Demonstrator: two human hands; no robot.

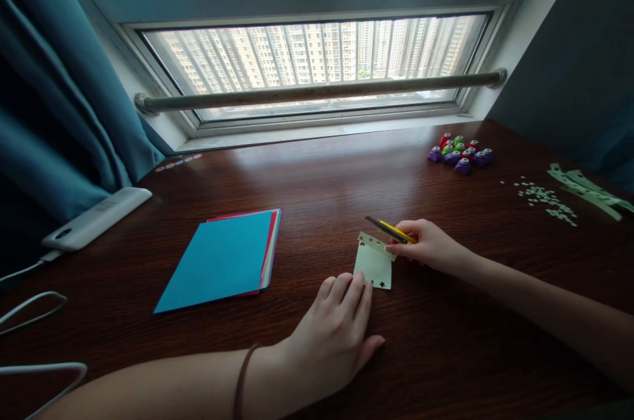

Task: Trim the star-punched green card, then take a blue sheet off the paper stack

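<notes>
A small pale green paper [374,265] with punched flower-shaped holes lies on the dark wooden table. Along its far edge runs a narrow strip [375,244] with a row of holes; whether the strip is fully separate I cannot tell. My left hand [337,334] rests on the paper's near left corner, fingers stretched out and lying flat, thumb apart. In my right hand [426,245] is a yellow utility knife [393,230], its dark blade end pointing up and left over the table. The right fingertips touch the strip's right end.
Left of the hands lies a stack of coloured paper [218,261], blue on top. Several small craft punches [460,152] stand at the back right. Tiny paper cutouts [545,199] and green paper strips [589,189] lie far right. A white power strip [99,218] with cables sits left.
</notes>
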